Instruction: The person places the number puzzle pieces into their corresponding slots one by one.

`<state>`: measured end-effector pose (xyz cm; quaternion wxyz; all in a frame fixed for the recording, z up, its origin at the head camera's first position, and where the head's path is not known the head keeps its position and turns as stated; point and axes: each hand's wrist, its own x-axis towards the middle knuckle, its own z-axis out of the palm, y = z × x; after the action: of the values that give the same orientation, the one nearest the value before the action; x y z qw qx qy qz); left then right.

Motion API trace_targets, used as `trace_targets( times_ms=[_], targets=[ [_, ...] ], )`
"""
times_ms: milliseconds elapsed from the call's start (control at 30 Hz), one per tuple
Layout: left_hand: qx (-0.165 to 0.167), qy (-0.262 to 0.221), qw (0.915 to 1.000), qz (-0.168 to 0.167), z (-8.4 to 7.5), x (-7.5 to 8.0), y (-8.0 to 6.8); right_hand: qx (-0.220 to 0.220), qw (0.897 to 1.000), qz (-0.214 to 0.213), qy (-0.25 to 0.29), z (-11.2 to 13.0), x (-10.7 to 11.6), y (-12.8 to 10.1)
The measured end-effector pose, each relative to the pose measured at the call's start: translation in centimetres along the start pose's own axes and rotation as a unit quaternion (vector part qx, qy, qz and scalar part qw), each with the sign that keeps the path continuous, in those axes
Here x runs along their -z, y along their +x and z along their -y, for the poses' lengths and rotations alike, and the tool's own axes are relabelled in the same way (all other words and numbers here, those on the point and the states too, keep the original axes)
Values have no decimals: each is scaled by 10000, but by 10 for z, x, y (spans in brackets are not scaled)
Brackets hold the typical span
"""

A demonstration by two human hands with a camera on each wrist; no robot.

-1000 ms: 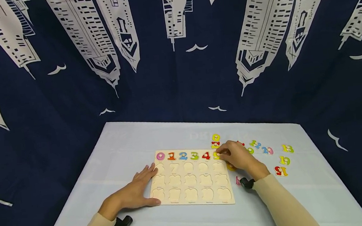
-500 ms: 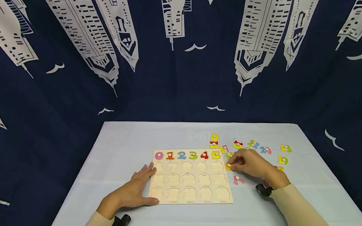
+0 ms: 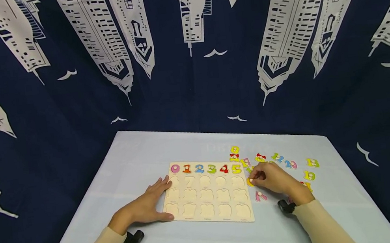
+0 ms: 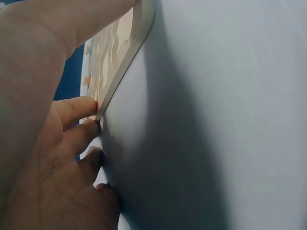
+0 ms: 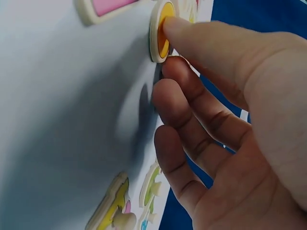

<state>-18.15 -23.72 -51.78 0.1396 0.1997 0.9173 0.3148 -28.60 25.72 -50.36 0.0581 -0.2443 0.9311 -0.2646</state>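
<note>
1. Since 1 s ago, R hand (image 3: 276, 178) moved from yellow wooden "5" (image 3: 236, 169) to orange rounded wooden number piece (image 5: 164, 43), just beside R edge of pale rectangular wooden puzzle board (image 3: 206, 195); thumb & finger pinch it.
2. L hand (image 3: 146, 205) lies spread, touches board's L edge, grips nothing.
3. Surface: smooth white table (image 3: 193, 242); behind, dark blue cloth (image 3: 191, 86) w/ white upside-down bldgs.
4. Hidden: orange piece's digit, covered by fingers; cannot tell if lifted. R forearm partly covers red-yellow wooden number piece (image 3: 307, 185). L wrist view cuts board at top.
</note>
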Motion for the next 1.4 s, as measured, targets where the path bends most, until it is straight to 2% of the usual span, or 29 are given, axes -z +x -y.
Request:
trace_targets(
  times_ms=[167,333,467,633,867,1133,1400],
  targets=[
    [-5,88,10000,11,-1,2,2,-112,9995,-289,-11,4,3,-2],
    [38,-32,10000,37,-4,0,1,119,9974,-683,188,16,-1,-2],
    [26,-43,10000,76,-5,-2,1,260,9956,-776,452,34,-6,5],
    [-3,1,10000,81,-5,-2,1,562,9937,-712,652,64,-19,26],
    [-120,-7,9999,41,1,0,0,1136,9900,-498,671,112,-52,65],
    [-166,61,9998,-43,7,0,-2,1366,9879,-131,719,163,-92,101],
    [-202,20,9997,-132,6,-1,0,1284,9896,58,640,189,-121,123]
  ],
)
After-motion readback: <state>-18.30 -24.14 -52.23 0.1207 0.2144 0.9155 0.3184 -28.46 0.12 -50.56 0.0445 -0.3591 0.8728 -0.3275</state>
